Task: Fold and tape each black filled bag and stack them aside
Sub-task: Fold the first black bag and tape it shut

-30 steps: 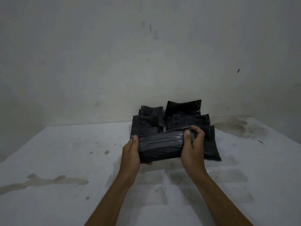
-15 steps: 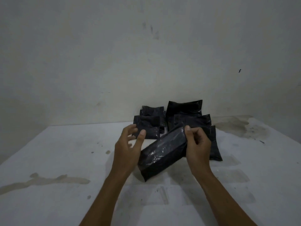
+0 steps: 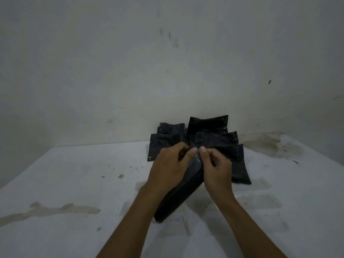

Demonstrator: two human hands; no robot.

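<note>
Stained white table; both hands pinch a glossy, oblong black bag.

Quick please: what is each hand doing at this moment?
Left hand: closed, pinching the top of the black bag.
Right hand: closed, pinching the same bag top.

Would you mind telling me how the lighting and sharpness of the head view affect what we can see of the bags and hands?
Head view: dim, flat light, so the stacked black bags merge into one dark mass; a faint sheen shows on the held bag near the left hand and right hand; the hands look slightly soft; wide-angle bending shows at the table edges.
</note>
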